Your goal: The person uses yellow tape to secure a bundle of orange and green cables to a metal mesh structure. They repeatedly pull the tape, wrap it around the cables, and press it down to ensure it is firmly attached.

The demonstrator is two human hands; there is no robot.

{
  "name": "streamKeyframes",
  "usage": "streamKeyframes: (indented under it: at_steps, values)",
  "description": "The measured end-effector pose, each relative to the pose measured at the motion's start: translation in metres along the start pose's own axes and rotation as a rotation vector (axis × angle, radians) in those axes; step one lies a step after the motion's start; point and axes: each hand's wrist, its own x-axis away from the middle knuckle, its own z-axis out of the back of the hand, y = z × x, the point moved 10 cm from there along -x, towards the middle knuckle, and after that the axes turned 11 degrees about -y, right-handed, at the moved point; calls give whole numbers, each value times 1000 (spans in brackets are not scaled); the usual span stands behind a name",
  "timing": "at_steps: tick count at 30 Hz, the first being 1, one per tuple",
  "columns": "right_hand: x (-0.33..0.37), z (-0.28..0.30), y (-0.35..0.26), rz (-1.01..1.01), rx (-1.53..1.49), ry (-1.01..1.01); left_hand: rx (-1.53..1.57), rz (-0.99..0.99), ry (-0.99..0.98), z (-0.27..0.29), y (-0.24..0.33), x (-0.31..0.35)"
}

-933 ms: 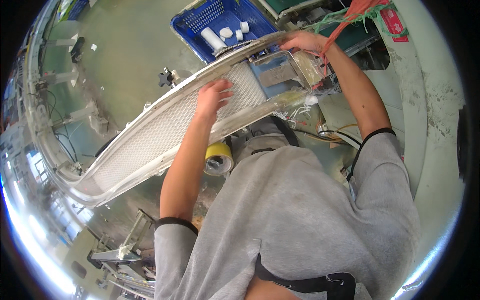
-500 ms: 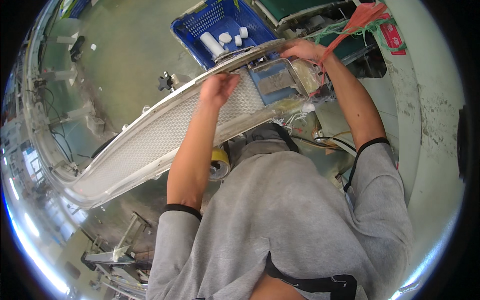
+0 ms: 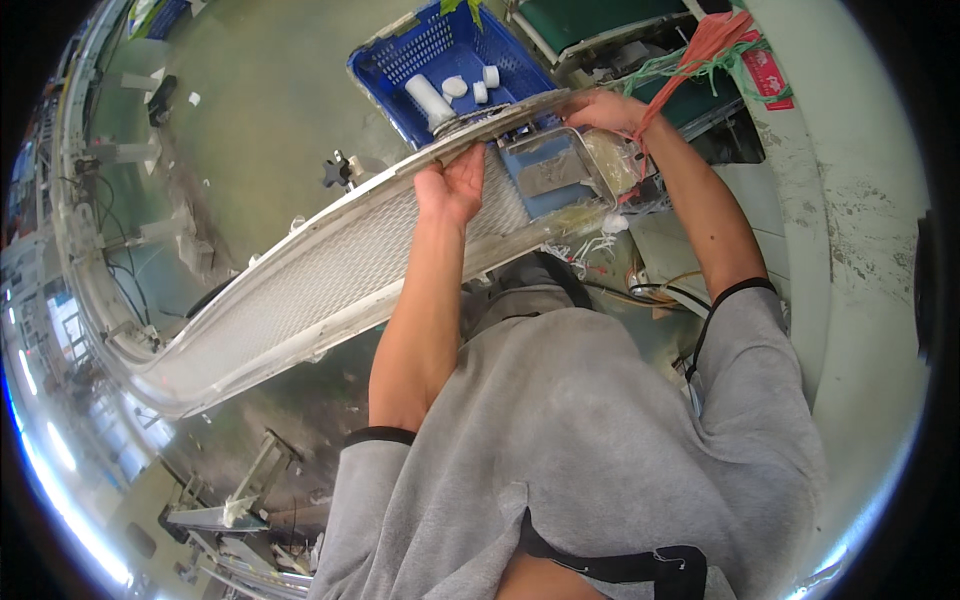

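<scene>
A white mesh conveyor belt (image 3: 355, 235) runs from the lower left to the upper middle. My left hand (image 3: 452, 188) is palm up over the belt, fingers loosely apart, the tips against the inner side of the far rail (image 3: 400, 182). Close to the belt's right end, my right hand (image 3: 607, 110) bends its fingers over the end of that rail; the fingertips are partly hidden. Just below it lies a blue plate (image 3: 555, 198) with a grey metal piece (image 3: 550, 172) and a metal frame. Yellowed clear film (image 3: 610, 160) hangs beside my right wrist.
Beyond the rail stands a blue basket (image 3: 385, 85) holding a white tube (image 3: 428, 100) and several white round pieces. A black star knob (image 3: 337, 170) sticks out past the rail. Red plastic strip (image 3: 710, 45) and green string hang near my right forearm, beside a pale machine panel (image 3: 860, 200).
My left hand has moved right and turned palm up against the far rail. My right hand stays at the rail's end. The yellow tape roll by my left arm is now out of sight.
</scene>
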Motion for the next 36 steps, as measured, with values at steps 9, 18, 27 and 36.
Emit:
streamKeyframes:
  at_steps: [9, 18, 27, 36]
  values:
    - [19, 21, 10, -163, -79, 115, 411, 134, -55, -18, -27, -6]
    - [26, 27, 21, -198, -9, 53, 220, 88, 30, -20, -40, -6]
    - [23, 34, 35, -155, -137, 295, 295, 190, -1, -5, -52, -35]
    - [59, 112, 104, -333, 40, 649, 292, 173, 15, -4, -45, -31]
